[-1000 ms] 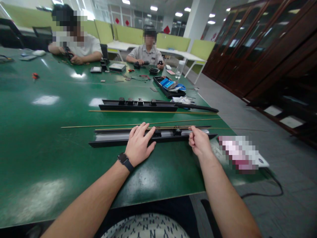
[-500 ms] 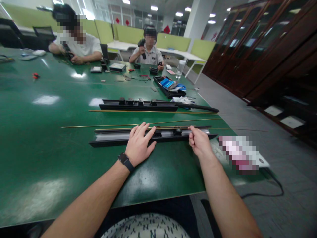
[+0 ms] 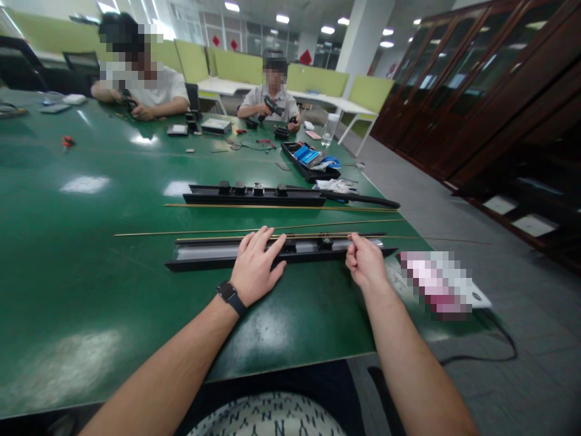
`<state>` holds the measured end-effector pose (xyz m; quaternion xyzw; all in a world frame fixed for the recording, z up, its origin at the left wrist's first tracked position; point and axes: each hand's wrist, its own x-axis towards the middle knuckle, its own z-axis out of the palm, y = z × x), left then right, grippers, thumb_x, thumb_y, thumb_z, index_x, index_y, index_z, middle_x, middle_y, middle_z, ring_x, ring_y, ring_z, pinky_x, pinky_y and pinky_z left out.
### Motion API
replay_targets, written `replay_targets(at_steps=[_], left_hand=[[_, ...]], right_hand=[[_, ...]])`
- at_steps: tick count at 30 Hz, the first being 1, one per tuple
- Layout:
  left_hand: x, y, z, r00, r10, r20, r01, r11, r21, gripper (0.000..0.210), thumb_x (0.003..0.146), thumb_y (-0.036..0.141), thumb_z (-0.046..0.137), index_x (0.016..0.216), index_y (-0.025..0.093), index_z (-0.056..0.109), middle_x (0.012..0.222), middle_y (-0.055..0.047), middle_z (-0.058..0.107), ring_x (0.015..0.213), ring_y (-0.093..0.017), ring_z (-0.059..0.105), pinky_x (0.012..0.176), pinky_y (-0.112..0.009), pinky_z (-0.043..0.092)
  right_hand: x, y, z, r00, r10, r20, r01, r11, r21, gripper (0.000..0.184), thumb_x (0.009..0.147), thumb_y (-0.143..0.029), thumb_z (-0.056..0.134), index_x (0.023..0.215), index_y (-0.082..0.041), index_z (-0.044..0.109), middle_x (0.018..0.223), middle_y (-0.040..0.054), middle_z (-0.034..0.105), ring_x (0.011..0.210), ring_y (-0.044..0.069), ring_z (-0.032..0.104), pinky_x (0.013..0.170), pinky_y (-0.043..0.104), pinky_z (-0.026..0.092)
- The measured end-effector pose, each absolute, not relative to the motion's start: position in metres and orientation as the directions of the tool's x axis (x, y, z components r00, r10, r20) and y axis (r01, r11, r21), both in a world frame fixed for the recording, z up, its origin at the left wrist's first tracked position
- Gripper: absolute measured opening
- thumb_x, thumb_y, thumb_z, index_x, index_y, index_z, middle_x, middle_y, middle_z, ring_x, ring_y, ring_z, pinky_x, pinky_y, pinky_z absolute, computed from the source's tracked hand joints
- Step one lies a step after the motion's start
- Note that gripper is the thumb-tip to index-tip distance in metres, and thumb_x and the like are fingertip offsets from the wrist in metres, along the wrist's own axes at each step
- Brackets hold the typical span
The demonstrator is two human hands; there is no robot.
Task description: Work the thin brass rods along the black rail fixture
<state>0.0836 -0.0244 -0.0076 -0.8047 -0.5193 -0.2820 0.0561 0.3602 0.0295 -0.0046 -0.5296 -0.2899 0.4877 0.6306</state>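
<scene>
In the head view, a long black rail (image 3: 213, 249) with a pale inner channel lies crosswise on the green table. Small black blocks (image 3: 325, 243) sit in its channel. My left hand (image 3: 258, 260), a dark watch at the wrist, rests on the rail with fingers stretched and spread. Closed in a pinch, my right hand (image 3: 367, 257) grips a thin brass-coloured strip (image 3: 313, 235) along the rail's far edge. Just beyond runs another long thin strip (image 3: 181, 232), loose on the table.
A second black rail (image 3: 254, 197) with several blocks lies farther back, a thin strip (image 3: 281, 206) before it. Behind stands a black tray (image 3: 313, 174) with blue items, near white gloves (image 3: 336, 186). A white device (image 3: 476, 297) is at right. Two people sit opposite.
My hands and the near rail stay almost still; the view shifts slightly. Across the table, one person has lowered a dark handheld tool.
</scene>
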Motion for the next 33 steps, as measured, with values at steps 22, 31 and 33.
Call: replay_targets(at_steps=[22, 31, 33], left_hand=[[0.0844, -0.0254, -0.0050, 0.302, 0.806, 0.509, 0.865, -0.456, 0.208, 0.052, 0.093, 0.034, 0.057, 0.144, 0.023, 0.052, 0.151, -0.016, 0.049, 0.146, -0.032, 0.039, 0.119, -0.053, 0.030], [0.0846, -0.0259, -0.0043, 0.298, 0.812, 0.503, 0.862, -0.455, 0.224, 0.053, 0.092, 0.033, 0.058, 0.144, 0.024, 0.052, 0.151, -0.016, 0.050, 0.146, -0.033, 0.040, 0.118, -0.054, 0.031], [0.0845, -0.0257, -0.0044, 0.298, 0.811, 0.504, 0.862, -0.456, 0.223, 0.054, 0.092, 0.033, 0.058, 0.144, 0.024, 0.052, 0.151, -0.016, 0.049, 0.146, -0.033, 0.040, 0.119, -0.054, 0.031]], right_hand=[[0.3601, 0.0294, -0.0052, 0.361, 0.920, -0.153, -0.302, -0.040, -0.953, 0.028, 0.083, -0.042, 0.075, 0.086, -0.019, 0.059, 0.050, -0.0076, 0.053, 0.027, 0.005, 0.034, 0.024, 0.015, 0.021], [0.3586, 0.0279, -0.0039, 0.372, 0.916, -0.148, -0.292, -0.035, -0.956, 0.030, 0.082, -0.043, 0.075, 0.084, -0.020, 0.057, 0.051, -0.0075, 0.053, 0.028, 0.005, 0.036, 0.024, 0.015, 0.021], [0.3590, 0.0280, -0.0042, 0.373, 0.916, -0.146, -0.289, -0.035, -0.957, 0.030, 0.082, -0.043, 0.076, 0.083, -0.020, 0.056, 0.051, -0.0073, 0.053, 0.028, 0.005, 0.037, 0.025, 0.015, 0.021]])
